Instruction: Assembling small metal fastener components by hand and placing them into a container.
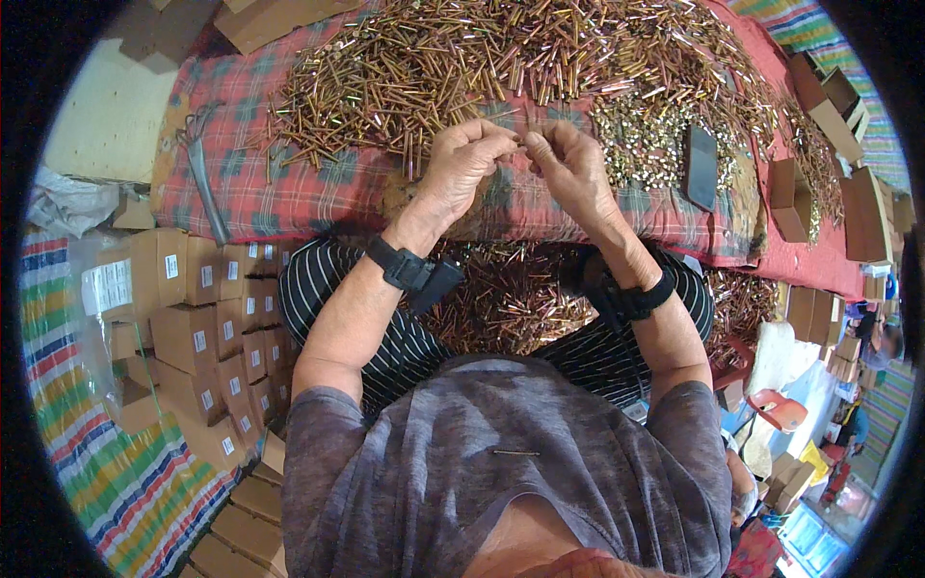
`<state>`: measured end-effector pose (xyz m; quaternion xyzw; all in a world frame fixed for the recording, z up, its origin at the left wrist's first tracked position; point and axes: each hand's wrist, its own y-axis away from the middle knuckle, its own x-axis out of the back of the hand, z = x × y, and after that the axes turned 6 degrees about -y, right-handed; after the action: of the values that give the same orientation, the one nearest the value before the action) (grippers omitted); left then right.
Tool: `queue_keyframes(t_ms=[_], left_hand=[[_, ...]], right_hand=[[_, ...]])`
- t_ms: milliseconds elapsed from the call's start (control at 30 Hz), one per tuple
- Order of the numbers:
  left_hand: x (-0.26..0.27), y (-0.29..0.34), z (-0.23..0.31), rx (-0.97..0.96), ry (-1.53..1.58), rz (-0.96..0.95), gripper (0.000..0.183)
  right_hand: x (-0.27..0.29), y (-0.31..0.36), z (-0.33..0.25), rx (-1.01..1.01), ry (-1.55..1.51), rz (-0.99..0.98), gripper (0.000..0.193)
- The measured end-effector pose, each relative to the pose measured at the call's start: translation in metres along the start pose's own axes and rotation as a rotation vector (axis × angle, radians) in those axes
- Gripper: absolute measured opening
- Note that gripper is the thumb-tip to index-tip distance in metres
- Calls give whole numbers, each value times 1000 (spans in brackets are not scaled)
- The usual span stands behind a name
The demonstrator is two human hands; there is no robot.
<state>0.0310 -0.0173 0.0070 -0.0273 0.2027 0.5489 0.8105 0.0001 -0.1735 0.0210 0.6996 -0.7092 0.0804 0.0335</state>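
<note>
My left hand (461, 169) and my right hand (570, 171) meet over the front of a table covered with a red plaid cloth (328, 207). Both are closed in a pinch, fingertips almost touching. A tiny brownish piece shows between the tips, too small and covered to name. Just beyond my hands spreads a large heap of thin copper-gold metal rods (434, 72). Close to my right hand lies a heap of small shiny gold pieces (631, 144), perhaps nuts. A dark flat phone-like slab (700, 169) rests at that heap's right side.
A long grey metal tool (204, 178) lies at the table's left. Stacked cardboard boxes (198, 337) stand on the left, and open small boxes (795, 197) at the right. More rods (511, 299) lie below, between my knees. An orange chair (777, 409) stands at the far right.
</note>
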Motion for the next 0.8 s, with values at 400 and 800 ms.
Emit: queue_keyframes(t_ms=[400,800], left_hand=[[7,-3,-8,111,115,-36,9],[2,1,-7,109,106,-36,6]], right_hand=[[2,1,-1,41,199,-45,14],[0,3,-1,-89,210,-41,20]])
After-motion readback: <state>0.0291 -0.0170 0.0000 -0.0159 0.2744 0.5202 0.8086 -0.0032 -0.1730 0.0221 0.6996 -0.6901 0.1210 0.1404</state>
